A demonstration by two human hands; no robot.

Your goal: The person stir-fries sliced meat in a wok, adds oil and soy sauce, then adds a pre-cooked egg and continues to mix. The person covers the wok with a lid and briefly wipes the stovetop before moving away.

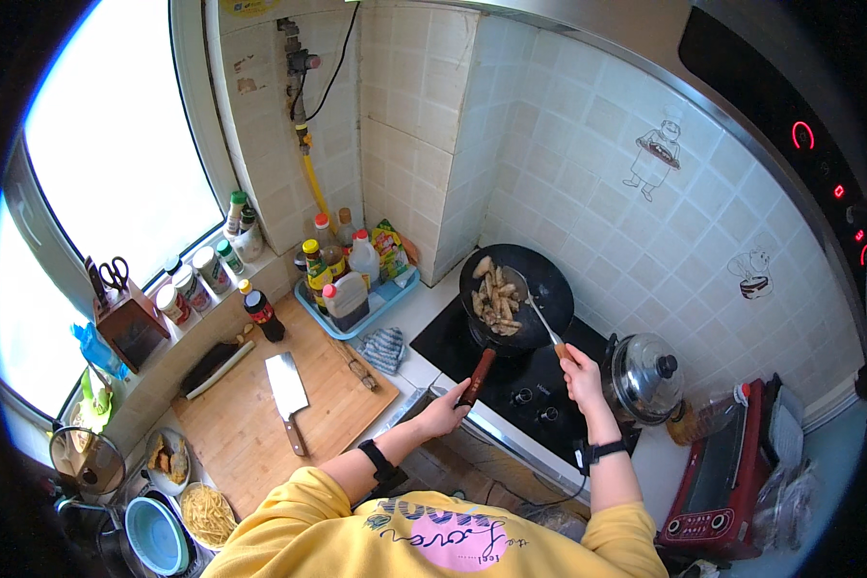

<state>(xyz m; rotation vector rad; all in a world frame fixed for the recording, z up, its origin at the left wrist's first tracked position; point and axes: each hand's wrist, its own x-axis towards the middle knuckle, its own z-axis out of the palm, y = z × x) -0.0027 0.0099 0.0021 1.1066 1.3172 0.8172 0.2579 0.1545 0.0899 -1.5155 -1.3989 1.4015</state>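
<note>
A black wok [549,316] sits on the left part of a black glass cooktop [498,390]. My left hand [444,412] is closed round the wok's red-brown handle [479,372]. In my right hand [582,376] is the wooden handle of a metal spatula [542,316], its blade down inside the wok. Browned food pieces [497,300] lie in the wok, left of and against the blade. Each wrist wears a black band.
A cleaver [287,383] lies on the wooden cutting board [231,433] at left. A blue tray [343,334] of bottles stands behind. Right of the cooktop are a lidded steel pot [639,379], an oil bottle [701,415] and a red toaster oven [719,469]. A range hood [621,36] hangs above.
</note>
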